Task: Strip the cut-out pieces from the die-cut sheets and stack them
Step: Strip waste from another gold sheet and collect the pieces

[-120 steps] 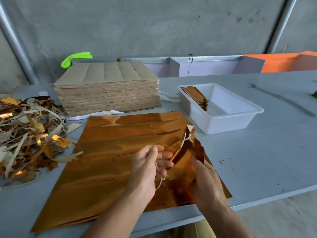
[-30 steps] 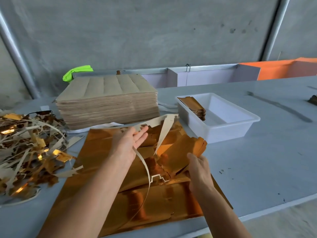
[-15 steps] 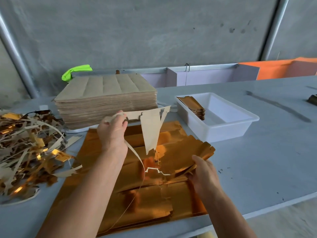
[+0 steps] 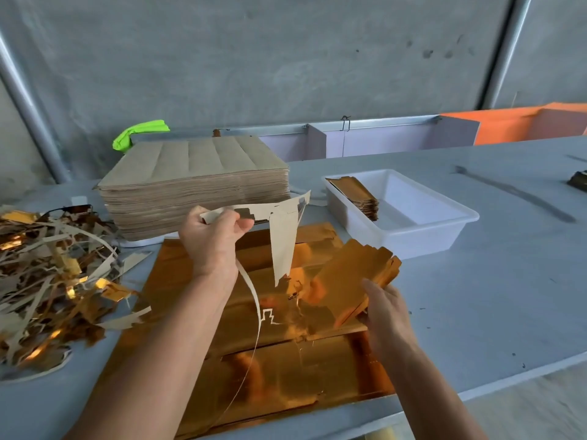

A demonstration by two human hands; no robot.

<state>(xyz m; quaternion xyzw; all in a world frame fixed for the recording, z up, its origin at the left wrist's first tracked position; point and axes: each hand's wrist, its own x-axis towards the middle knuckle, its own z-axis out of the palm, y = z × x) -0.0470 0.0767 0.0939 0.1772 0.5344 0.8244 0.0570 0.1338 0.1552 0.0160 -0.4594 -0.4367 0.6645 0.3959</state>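
Fingers [image 4: 235, 222] pinch raised scrap strip [image 4: 279, 236].

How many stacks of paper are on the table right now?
2. A tall stack of brown sheets sits at the back left, and a small stack of gold cut-outs leans in the white tray to its right. More may lie out of view.
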